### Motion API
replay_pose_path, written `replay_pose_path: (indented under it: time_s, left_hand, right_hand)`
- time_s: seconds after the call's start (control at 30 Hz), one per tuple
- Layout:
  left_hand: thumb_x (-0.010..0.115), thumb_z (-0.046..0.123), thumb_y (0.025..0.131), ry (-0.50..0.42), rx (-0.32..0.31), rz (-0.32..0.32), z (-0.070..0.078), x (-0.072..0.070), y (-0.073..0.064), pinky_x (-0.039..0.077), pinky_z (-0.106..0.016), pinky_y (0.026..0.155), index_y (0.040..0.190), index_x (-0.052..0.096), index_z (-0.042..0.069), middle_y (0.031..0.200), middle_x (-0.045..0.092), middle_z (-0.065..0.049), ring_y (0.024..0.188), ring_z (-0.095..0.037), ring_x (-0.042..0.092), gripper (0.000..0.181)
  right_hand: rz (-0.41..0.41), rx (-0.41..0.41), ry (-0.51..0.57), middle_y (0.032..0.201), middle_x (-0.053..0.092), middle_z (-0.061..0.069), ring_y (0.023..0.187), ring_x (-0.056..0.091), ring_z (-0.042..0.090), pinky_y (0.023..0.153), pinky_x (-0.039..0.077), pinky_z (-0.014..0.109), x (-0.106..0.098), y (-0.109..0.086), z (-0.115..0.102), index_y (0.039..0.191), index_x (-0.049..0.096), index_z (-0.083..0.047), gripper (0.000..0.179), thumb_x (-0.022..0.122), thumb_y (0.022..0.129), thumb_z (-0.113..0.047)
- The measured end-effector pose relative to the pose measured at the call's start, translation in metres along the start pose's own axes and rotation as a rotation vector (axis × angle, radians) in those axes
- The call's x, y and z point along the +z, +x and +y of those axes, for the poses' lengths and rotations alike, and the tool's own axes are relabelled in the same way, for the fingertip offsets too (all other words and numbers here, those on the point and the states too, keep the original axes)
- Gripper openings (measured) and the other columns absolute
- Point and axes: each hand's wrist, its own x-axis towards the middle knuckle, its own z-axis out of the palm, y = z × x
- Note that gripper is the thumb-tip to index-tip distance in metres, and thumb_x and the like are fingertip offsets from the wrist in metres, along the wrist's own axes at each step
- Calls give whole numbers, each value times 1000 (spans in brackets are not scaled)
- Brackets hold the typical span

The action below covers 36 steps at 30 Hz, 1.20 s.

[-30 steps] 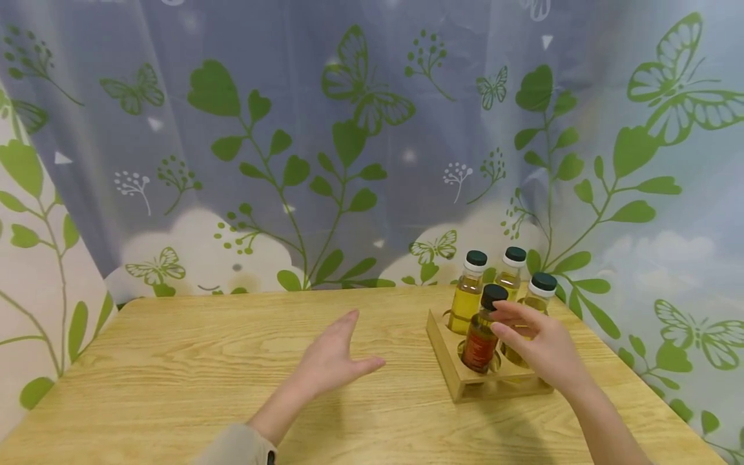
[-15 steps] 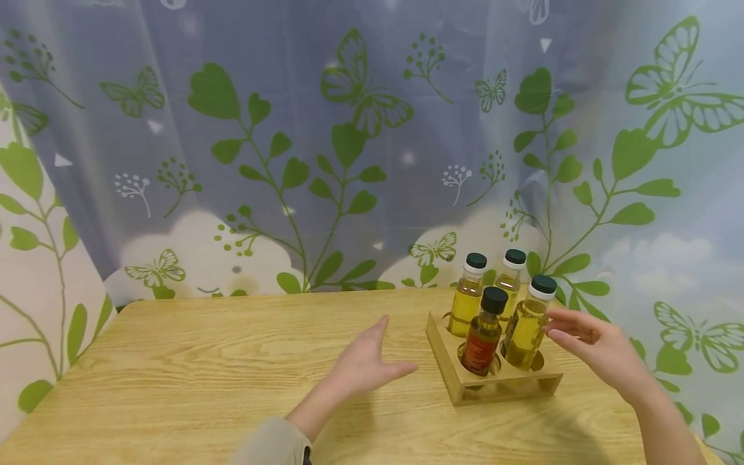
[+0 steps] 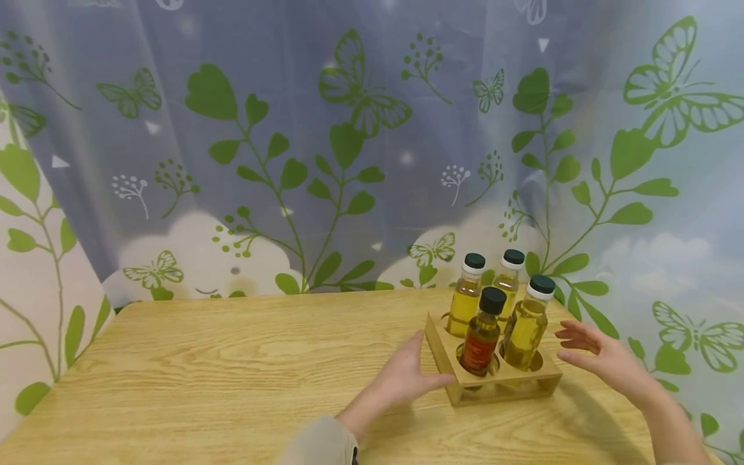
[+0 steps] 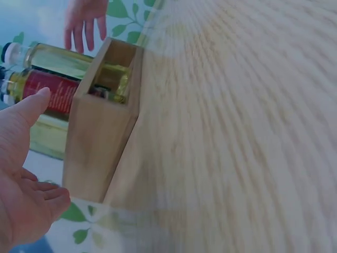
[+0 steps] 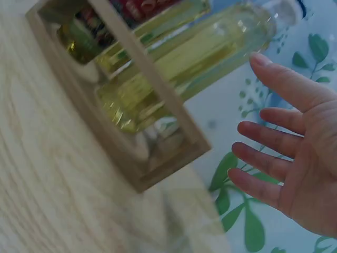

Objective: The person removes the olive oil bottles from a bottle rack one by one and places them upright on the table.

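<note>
Nearest, at the rack's left side, is the left hand (image 3: 407, 374), a pale sleeve (image 3: 322, 442) behind it; its grip is wide apart, thumb away from the fingers, holding nothing, the thumb by the rack's near left corner. Whether it touches the wood I cannot tell. Just off the rack's right side, the right hand (image 3: 607, 355) has its grip apart too, fingers slightly bent and holding nothing. Between them the wooden bottle rack (image 4: 97, 142) stands on the desk (image 3: 232, 361). In its front left hole sits the black-capped, red-labelled bottle (image 3: 480, 349); front right, a bottle of yellow liquid (image 3: 526, 329). Its rear row carries two more dark-capped bottles, rear left (image 3: 464, 310) and rear right (image 3: 507, 287). Beyond the rack hangs a butterfly-and-leaf printed curtain (image 3: 372, 194).
</note>
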Motion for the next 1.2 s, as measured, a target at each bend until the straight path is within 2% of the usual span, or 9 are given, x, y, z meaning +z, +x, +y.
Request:
replay_pose_path:
  time_s: [0.07, 0.13, 0.23, 0.33, 0.47, 0.57, 0.77, 1.0, 1.2]
  left_hand:
    - [73, 50, 74, -28, -10, 15, 1, 6, 2, 27, -47, 106, 146, 22, 2, 147, 29, -17, 133, -33, 30, 101]
    - [74, 50, 73, -48, -27, 25, 3, 11, 5, 28, -47, 106, 146, 23, 1, 147, 30, -18, 132, -33, 30, 101]
    - [76, 49, 71, -46, -40, 35, 4, 18, 6, 30, -46, 105, 145, 25, -1, 145, 32, -19, 131, -34, 33, 102]
    - [79, 42, 71, -79, 22, 29, 4, 23, 9, 34, -42, 103, 142, 34, 7, 138, 44, -11, 125, -27, 43, 91]
    - [81, 33, 70, -140, 114, -5, 2, 28, 11, 38, -37, 100, 138, 38, 21, 130, 50, 2, 119, -17, 48, 81]
    - [81, 34, 71, -143, 99, -23, 1, 32, 11, 37, -36, 101, 143, 32, 18, 135, 47, -1, 122, -18, 45, 88]
    - [81, 39, 68, -136, 21, -21, 5, 37, 11, 32, -40, 104, 146, 27, 9, 141, 41, -9, 128, -24, 39, 99]
    - [81, 35, 70, -158, 9, 13, 8, 41, 14, 38, -37, 100, 139, 37, 15, 130, 51, -2, 120, -20, 47, 84]
    - [81, 31, 71, -187, -48, 63, 13, 45, 14, 47, -36, 89, 128, 47, 10, 115, 59, -3, 108, -22, 56, 70]
  right_hand:
    - [-36, -14, 5, 128, 46, 26, 100, 49, -7, 75, 49, 23, 4, 5, 9, 138, 29, 11, 60, 58, 92, -15]
    - [-89, -22, 17, 130, 40, 34, 107, 52, 6, 76, 49, 24, 9, 9, 18, 137, 27, 13, 62, 59, 91, -13]
    - [-167, 3, 33, 134, 34, 37, 117, 47, 34, 80, 49, 29, 16, 14, 28, 138, 24, 14, 66, 60, 91, -15]
    - [-225, 36, 47, 137, 27, 39, 120, 34, 53, 87, 46, 43, 21, 17, 32, 139, 20, 14, 70, 59, 91, -17]
    - [-251, 62, 35, 138, 22, 41, 120, 29, 57, 91, 37, 59, 24, 21, 32, 139, 18, 17, 74, 61, 90, -19]
    - [-259, 64, 26, 137, 21, 42, 118, 31, 58, 91, 37, 59, 25, 22, 33, 138, 18, 18, 76, 63, 89, -18]
    - [-285, 84, 84, 138, 16, 43, 118, 31, 58, 91, 38, 57, 26, 24, 33, 139, 13, 18, 78, 61, 90, -18]
    - [-288, 101, 135, 140, 12, 43, 120, 28, 58, 93, 36, 58, 26, 24, 31, 140, 10, 16, 79, 61, 90, -18]
    - [-278, 106, 154, 140, 12, 43, 120, 28, 59, 93, 39, 52, 26, 23, 29, 140, 10, 17, 79, 61, 90, -18]
